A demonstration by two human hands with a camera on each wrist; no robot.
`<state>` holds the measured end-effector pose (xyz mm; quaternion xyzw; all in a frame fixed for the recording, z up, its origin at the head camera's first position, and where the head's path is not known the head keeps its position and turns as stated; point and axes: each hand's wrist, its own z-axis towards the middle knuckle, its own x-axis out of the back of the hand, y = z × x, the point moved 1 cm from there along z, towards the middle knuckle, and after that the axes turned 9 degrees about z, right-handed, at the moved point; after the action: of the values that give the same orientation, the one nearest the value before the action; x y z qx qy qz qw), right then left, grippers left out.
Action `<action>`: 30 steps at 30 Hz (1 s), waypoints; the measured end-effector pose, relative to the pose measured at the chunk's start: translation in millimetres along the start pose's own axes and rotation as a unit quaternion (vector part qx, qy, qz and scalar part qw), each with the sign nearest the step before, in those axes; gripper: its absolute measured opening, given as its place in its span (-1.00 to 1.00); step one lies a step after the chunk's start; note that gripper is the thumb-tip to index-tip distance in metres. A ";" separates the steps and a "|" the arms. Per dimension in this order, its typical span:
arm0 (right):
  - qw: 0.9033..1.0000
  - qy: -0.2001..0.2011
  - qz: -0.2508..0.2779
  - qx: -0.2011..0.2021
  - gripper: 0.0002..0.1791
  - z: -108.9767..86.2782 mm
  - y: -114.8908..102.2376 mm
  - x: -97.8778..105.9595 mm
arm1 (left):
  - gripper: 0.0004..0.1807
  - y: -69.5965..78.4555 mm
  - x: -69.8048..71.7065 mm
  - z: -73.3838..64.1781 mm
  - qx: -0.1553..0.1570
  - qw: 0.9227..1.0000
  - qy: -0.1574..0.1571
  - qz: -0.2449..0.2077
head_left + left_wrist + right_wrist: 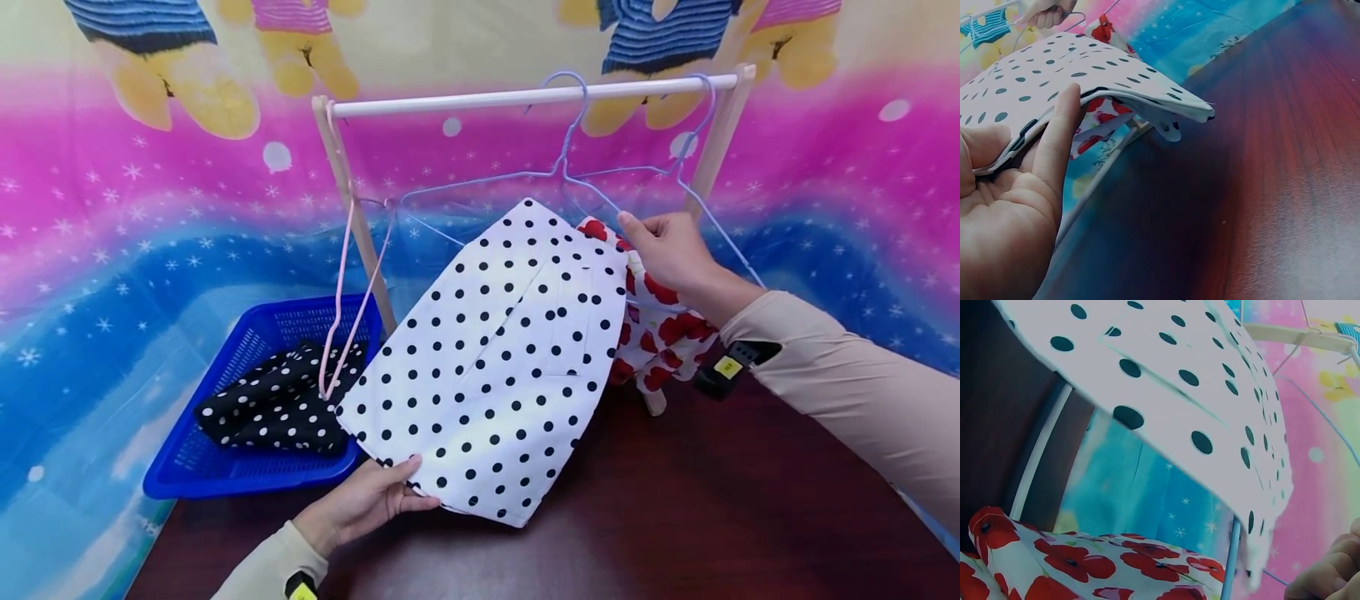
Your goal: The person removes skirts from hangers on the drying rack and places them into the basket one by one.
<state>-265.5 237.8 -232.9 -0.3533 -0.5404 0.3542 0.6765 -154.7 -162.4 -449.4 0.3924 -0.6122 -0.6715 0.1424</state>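
Observation:
A white cloth with black dots (480, 358) hangs slantwise at the middle of the head view, its upper part against a blue wire hanger (480, 178). My left hand (367, 504) pinches the cloth's lower left edge between thumb and fingers; the left wrist view shows its layered edge in that grip. With thumb and fingers, my right hand (671, 250) pinches the right shoulder of the blue hanger, whose hook sits over the white rail (465, 102). How the cloth meets the hanger's lower bar is hidden. Behind the right hand hangs a red-flowered white cloth (660, 333).
A second blue hanger (701, 200) hooks on the rail's right end, a pink hanger (341, 283) on its left. The wooden rack stands on a dark red table (675, 500). A blue basket (180, 487) at left contains a black cloth with white dots (277, 408).

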 end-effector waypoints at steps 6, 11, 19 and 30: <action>1.000 0.010 0.023 -0.009 -0.34 1.3 -0.1 4.7 | -0.76 -3.1 -2.5 -0.5 0.010 1.000 0.007 0.001; 1.000 0.002 0.016 -0.007 -0.33 1.4 -0.3 6.1 | -0.79 -3.9 0.9 2.8 0.014 0.999 0.028 0.017; 1.000 -0.023 0.002 -0.001 -0.33 1.3 -0.4 6.0 | -0.80 2.8 0.9 4.4 0.016 0.998 0.039 0.036; 1.000 -0.028 0.004 -0.004 -0.34 4.7 1.4 4.2 | -0.78 12.5 4.0 5.9 -0.005 0.997 0.053 0.048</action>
<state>-269.5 242.5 -231.4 -0.3481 -0.5591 0.3640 0.6586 -165.1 -163.6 -439.4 0.3971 -0.6182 -0.6453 0.2092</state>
